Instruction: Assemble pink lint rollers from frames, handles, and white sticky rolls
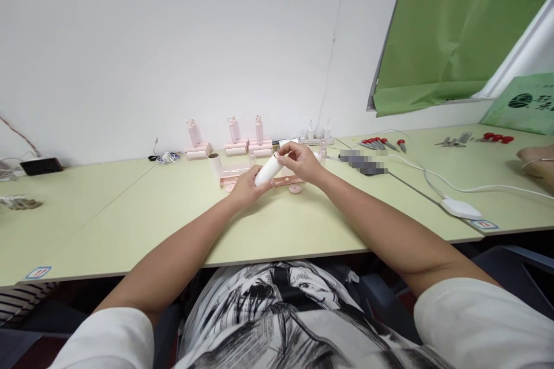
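A white lint-roller roll is held at a slant above the table, its upper end toward the right. My left hand is closed round its lower part. At the upper end, the fingers of my right hand pinch the roll's edge; whether a loose bit of paper is between them is too small to tell. Behind and under my hands lies a pink trough-shaped part, partly hidden. Close by are a small pink disc and a second white roll standing upright with a brown core.
Several pink lint rollers stand along the wall. A cable bundle and black box are on the left. To the right are red-handled tools, a white adapter with its cable, and another person's hand.
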{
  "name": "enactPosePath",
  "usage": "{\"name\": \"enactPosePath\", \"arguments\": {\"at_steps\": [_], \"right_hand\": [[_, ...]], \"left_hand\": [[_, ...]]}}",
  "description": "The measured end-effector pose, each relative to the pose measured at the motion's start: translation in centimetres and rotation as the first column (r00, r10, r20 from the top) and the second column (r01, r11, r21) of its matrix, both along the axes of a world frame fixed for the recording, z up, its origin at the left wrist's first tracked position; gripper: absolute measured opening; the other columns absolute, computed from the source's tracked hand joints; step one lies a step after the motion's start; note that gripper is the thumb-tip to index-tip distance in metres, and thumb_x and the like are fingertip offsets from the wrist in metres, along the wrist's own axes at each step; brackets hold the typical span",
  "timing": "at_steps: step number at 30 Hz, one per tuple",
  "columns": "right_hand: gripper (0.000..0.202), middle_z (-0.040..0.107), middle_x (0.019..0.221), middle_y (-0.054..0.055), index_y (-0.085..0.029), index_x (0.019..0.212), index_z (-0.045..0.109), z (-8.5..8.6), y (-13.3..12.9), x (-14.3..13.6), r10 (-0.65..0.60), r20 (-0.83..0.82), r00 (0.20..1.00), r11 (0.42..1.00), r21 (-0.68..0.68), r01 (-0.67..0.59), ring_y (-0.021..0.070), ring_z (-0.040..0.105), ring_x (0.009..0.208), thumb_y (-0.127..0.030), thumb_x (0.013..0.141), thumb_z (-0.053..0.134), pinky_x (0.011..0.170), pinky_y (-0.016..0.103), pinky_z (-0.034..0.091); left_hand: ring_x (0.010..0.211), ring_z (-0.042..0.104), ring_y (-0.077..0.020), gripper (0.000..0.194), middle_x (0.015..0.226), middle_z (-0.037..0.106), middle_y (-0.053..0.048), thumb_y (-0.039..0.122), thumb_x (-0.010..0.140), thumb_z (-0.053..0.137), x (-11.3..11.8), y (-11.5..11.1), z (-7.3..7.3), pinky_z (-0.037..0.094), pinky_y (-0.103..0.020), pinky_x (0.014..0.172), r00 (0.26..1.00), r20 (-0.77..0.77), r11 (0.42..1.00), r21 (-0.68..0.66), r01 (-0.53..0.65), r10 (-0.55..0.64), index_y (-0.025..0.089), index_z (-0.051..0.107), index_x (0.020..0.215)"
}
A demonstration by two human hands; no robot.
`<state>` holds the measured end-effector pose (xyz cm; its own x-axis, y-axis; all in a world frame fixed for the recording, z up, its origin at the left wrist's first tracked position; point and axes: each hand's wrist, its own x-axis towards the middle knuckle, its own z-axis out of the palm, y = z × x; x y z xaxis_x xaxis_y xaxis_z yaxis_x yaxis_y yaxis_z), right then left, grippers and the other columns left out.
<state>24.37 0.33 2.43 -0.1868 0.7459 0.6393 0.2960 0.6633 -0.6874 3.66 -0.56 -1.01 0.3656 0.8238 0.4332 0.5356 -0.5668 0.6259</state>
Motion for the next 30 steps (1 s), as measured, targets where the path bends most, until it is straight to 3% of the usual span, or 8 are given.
{"name": "enactPosePath", "arguments": {"at_steps": [14,22,28,30], "right_hand": [[0.023,0.059,0.09,0.001,-0.019,0.096,0.06,-0.3,0.4,0.3,0.045,0.063,0.997,0.999,0.001,-0.045,0.0092,0.043,0.058,-0.037,0.08,0.061,0.058,0.026,0.038],[0.057,0.05,0.121,0.007,-0.025,0.13,0.041,-0.3,-0.4,0.0,0.048,-0.014,0.999,0.996,0.081,-0.047,0.0082,0.046,0.063,-0.034,0.078,0.063,0.059,0.025,0.043],[0.042,0.056,0.111,0.006,-0.022,0.118,0.053,-1.0,-0.3,-0.6,0.134,0.123,0.983,0.991,-0.01,-0.134,0.0127,0.053,0.073,-0.033,0.078,0.064,0.064,0.027,0.047],[0.043,0.057,0.109,0.005,-0.023,0.119,0.053,-1.2,-0.2,-0.8,0.153,0.088,0.984,0.988,-0.037,-0.15,0.012,0.053,0.071,-0.033,0.079,0.064,0.063,0.027,0.048]], "left_hand": [[0.089,0.061,-0.0228,0.053,0.104,0.066,-0.005,0.058,0.079,0.061,-0.1,0.0,0.0,0.046,-0.032,0.072,1.0,0.028,1.0,0.012,-0.002,0.002,0.02,0.057,0.114],[0.089,0.06,-0.0225,0.05,0.103,0.066,-0.005,0.056,0.079,0.061,0.0,-0.1,0.4,0.046,-0.033,0.073,0.998,0.061,1.0,0.017,-0.021,0.02,0.019,0.057,0.114],[0.091,0.061,-0.0232,0.049,0.103,0.066,-0.006,0.054,0.08,0.06,0.0,-0.2,0.3,0.047,-0.033,0.074,0.998,0.06,0.999,0.02,-0.032,0.03,0.019,0.056,0.113],[0.093,0.061,-0.0235,0.051,0.107,0.065,-0.007,0.054,0.08,0.06,0.0,-0.3,0.2,0.047,-0.034,0.075,0.998,0.065,0.999,0.016,-0.028,0.027,0.019,0.054,0.116]]}}
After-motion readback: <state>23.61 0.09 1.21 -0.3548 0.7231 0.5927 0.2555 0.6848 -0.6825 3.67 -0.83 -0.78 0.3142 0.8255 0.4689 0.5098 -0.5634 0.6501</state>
